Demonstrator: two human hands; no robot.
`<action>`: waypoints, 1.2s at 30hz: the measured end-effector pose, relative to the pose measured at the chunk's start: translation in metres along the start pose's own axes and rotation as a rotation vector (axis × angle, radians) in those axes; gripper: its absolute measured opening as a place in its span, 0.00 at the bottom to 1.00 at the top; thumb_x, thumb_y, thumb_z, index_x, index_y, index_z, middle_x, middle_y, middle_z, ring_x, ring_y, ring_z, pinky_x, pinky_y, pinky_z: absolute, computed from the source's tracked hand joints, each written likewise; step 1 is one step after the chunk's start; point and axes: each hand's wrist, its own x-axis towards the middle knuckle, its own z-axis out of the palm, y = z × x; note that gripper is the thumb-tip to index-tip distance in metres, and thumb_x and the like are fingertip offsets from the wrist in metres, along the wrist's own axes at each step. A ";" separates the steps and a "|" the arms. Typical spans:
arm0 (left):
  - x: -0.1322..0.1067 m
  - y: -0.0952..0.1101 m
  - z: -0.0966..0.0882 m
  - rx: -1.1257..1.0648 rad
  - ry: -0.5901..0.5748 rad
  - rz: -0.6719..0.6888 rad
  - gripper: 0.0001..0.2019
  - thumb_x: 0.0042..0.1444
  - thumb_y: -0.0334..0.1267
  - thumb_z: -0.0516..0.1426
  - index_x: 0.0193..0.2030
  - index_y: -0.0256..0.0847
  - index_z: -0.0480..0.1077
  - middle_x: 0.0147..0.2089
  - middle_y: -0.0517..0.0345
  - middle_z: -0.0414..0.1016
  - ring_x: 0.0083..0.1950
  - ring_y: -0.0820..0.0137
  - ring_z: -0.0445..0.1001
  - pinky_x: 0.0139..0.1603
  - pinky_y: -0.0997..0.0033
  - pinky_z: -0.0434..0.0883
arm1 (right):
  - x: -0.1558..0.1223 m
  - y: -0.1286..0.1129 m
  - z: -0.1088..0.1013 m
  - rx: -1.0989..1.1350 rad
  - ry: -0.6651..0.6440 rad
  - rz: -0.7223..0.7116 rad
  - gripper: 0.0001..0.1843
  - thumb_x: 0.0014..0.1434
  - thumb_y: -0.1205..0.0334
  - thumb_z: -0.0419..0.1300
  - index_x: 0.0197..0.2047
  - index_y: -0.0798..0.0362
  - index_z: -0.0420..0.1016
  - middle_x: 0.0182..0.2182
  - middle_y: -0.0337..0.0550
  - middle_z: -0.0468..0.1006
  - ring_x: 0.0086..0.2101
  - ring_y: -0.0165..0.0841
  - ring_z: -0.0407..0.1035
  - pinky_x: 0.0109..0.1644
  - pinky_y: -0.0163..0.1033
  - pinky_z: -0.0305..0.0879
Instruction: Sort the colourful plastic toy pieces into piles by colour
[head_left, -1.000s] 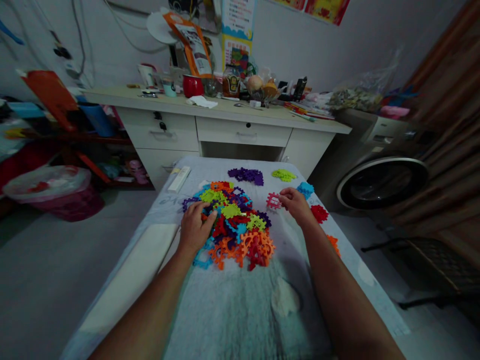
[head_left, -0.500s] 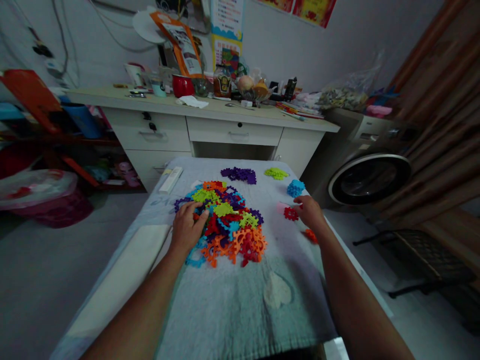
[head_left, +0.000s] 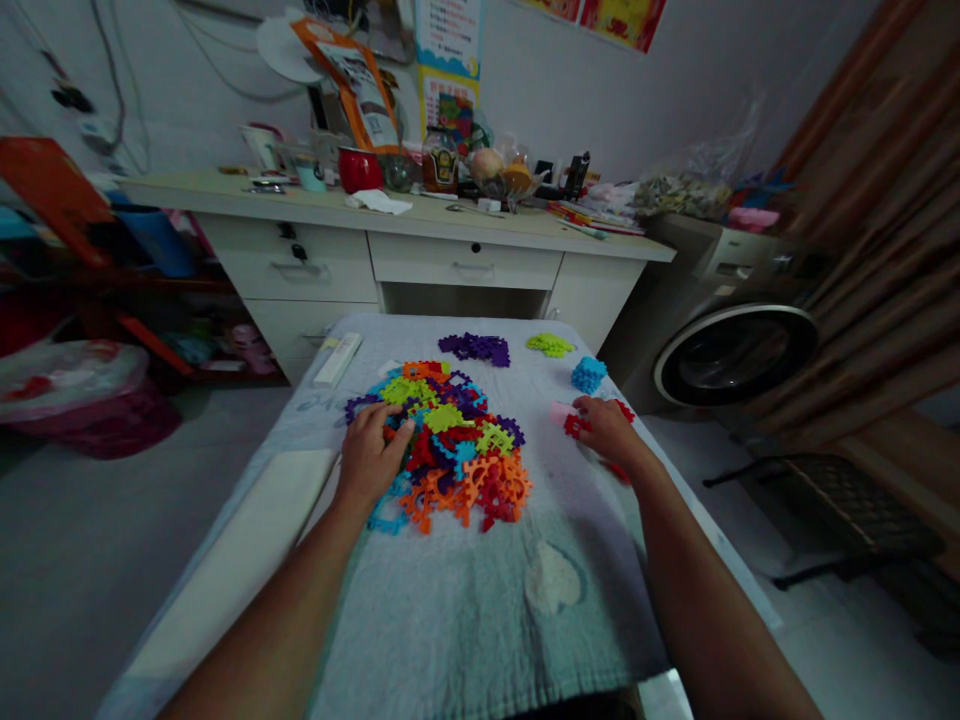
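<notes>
A heap of many-coloured interlocking plastic pieces (head_left: 450,445) lies in the middle of a cloth-covered table (head_left: 480,600). My left hand (head_left: 369,455) rests on the heap's left edge, fingers curled down onto the pieces. My right hand (head_left: 609,432) lies at the table's right side, fingers closed on a small red piece (head_left: 574,425) beside a pink piece (head_left: 559,410). Sorted small piles sit further back: purple (head_left: 475,348), light green (head_left: 549,345), blue (head_left: 589,374).
A white remote-like bar (head_left: 337,359) lies at the table's far left. Behind stands a cluttered white desk (head_left: 390,225) with drawers. A washing machine (head_left: 731,345) is at the right, a chair (head_left: 847,520) nearer, a pink bin (head_left: 75,395) at the left.
My right hand went from the pink piece near the heap out to the table's right edge, where it now grips a red piece. My left hand stayed on the heap.
</notes>
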 end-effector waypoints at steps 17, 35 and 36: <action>0.000 -0.002 0.001 0.021 -0.008 0.003 0.21 0.60 0.54 0.51 0.49 0.41 0.72 0.53 0.47 0.70 0.58 0.56 0.69 0.63 0.51 0.65 | 0.001 0.024 -0.013 -0.005 0.072 0.017 0.17 0.52 0.64 0.62 0.47 0.55 0.75 0.42 0.51 0.79 0.42 0.41 0.71 0.50 0.44 0.60; 0.001 -0.002 0.001 0.027 -0.004 0.000 0.20 0.59 0.54 0.51 0.47 0.41 0.72 0.52 0.47 0.70 0.58 0.56 0.69 0.63 0.51 0.65 | 0.000 0.058 -0.026 0.025 0.143 0.240 0.19 0.55 0.58 0.62 0.49 0.55 0.78 0.45 0.56 0.81 0.43 0.46 0.74 0.49 0.47 0.66; 0.001 -0.001 0.001 0.028 -0.002 -0.001 0.20 0.59 0.54 0.51 0.47 0.41 0.72 0.52 0.47 0.70 0.58 0.55 0.69 0.63 0.51 0.65 | -0.001 0.055 -0.026 0.036 0.168 0.237 0.20 0.56 0.57 0.61 0.50 0.56 0.77 0.47 0.56 0.80 0.45 0.46 0.74 0.51 0.48 0.66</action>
